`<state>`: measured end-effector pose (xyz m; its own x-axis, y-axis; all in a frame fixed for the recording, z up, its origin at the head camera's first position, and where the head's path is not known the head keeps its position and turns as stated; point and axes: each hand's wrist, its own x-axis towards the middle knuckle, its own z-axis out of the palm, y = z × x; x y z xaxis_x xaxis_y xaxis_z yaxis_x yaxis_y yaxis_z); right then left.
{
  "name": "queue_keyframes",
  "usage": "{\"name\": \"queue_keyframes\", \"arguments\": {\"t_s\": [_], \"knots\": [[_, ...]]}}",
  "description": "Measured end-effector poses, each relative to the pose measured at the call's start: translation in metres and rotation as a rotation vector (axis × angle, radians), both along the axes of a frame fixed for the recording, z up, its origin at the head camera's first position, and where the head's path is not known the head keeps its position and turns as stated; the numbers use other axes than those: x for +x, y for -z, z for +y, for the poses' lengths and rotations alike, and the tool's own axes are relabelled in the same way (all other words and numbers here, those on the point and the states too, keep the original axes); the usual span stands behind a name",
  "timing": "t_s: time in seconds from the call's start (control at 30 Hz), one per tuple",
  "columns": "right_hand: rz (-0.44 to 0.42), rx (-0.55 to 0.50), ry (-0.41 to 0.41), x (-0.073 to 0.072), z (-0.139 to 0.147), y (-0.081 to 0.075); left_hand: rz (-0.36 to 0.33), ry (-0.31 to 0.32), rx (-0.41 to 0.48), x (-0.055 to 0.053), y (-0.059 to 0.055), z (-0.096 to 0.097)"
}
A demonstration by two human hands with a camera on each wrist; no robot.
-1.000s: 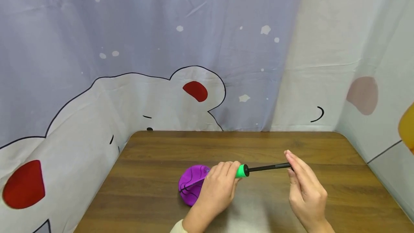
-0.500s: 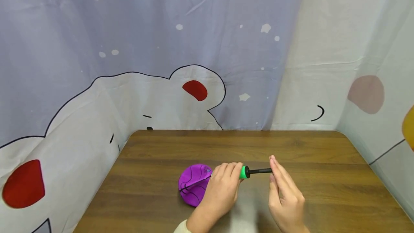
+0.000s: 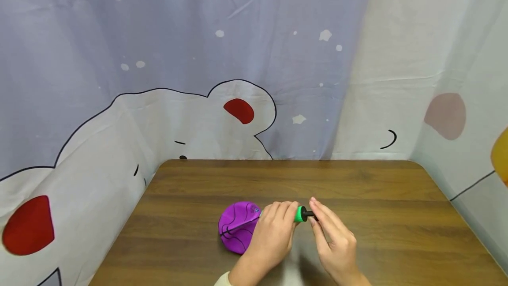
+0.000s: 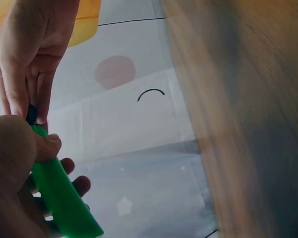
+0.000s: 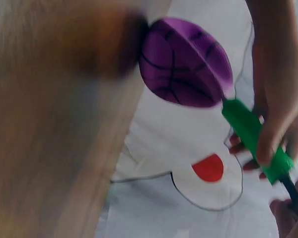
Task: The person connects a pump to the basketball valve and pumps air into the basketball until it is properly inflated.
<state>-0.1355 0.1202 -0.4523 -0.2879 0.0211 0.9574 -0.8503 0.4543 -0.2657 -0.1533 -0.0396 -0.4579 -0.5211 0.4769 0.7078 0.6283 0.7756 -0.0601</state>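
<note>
A purple ball [image 3: 234,226] with black lines, sunken and creased on one side, is at the left of my hands in the head view. A green hand pump [image 4: 64,198] has its thin tip at the ball's edge, as the right wrist view shows. My left hand [image 3: 271,233] grips the pump's green barrel, fingers and thumb wrapped round it. My right hand [image 3: 335,242] holds the end of the black plunger [image 5: 290,190] between thumb and fingers, close to the barrel. Only a short stretch of the plunger shows between barrel and hand.
A brown wooden table [image 3: 190,189] lies under the hands. Its far edge meets a printed cloth [image 3: 190,118] with a white cartoon figure and red patches, which also hangs at both sides.
My right hand has moved left towards my left hand, pushing the long plunger nearly all the way into the pump. My left hand and the ball have barely moved.
</note>
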Motion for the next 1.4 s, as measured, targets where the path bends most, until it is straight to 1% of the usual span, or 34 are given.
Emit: {"name": "queue_keyframes", "arguments": {"t_s": [0.1, 0.2, 0.3, 0.5, 0.6, 0.67, 0.8, 0.9, 0.97, 1.1, 1.2, 1.4], "knots": [[-0.05, 0.038, -0.006, 0.001, 0.012, -0.001, -0.003, -0.012, -0.04, 0.001, 0.0, 0.002], [-0.059, 0.057, 0.009, 0.004, 0.022, -0.007, -0.015, -0.017, -0.061, 0.001, 0.001, 0.004], [-0.02, 0.031, 0.02, 0.005, 0.029, -0.018, -0.043, -0.022, -0.055, 0.001, 0.0, 0.002], [0.067, -0.049, 0.081, 0.008, 0.04, -0.043, -0.102, -0.031, -0.042, 0.001, -0.004, -0.007], [0.081, -0.085, 0.113, 0.01, 0.043, -0.05, -0.12, -0.029, -0.027, 0.0, -0.006, -0.01], [0.08, -0.106, 0.13, 0.011, 0.042, -0.052, -0.119, -0.025, -0.018, 0.0, -0.007, -0.011], [0.046, -0.153, 0.152, 0.014, 0.037, -0.051, -0.115, -0.013, -0.001, 0.0, -0.008, -0.011], [0.013, -0.197, 0.16, 0.014, 0.03, -0.047, -0.107, -0.009, 0.013, -0.001, -0.007, -0.01], [-0.001, -0.207, 0.163, 0.014, 0.025, -0.044, -0.103, -0.007, 0.025, -0.001, -0.007, -0.01], [0.021, -0.188, 0.148, 0.013, 0.016, -0.035, -0.103, 0.014, 0.043, -0.001, -0.005, -0.009], [0.055, -0.168, 0.118, 0.011, 0.009, -0.029, -0.1, 0.027, 0.043, -0.001, -0.004, -0.007], [0.071, -0.128, 0.053, 0.006, -0.005, -0.018, -0.084, 0.027, 0.051, 0.001, -0.005, -0.003]]}}
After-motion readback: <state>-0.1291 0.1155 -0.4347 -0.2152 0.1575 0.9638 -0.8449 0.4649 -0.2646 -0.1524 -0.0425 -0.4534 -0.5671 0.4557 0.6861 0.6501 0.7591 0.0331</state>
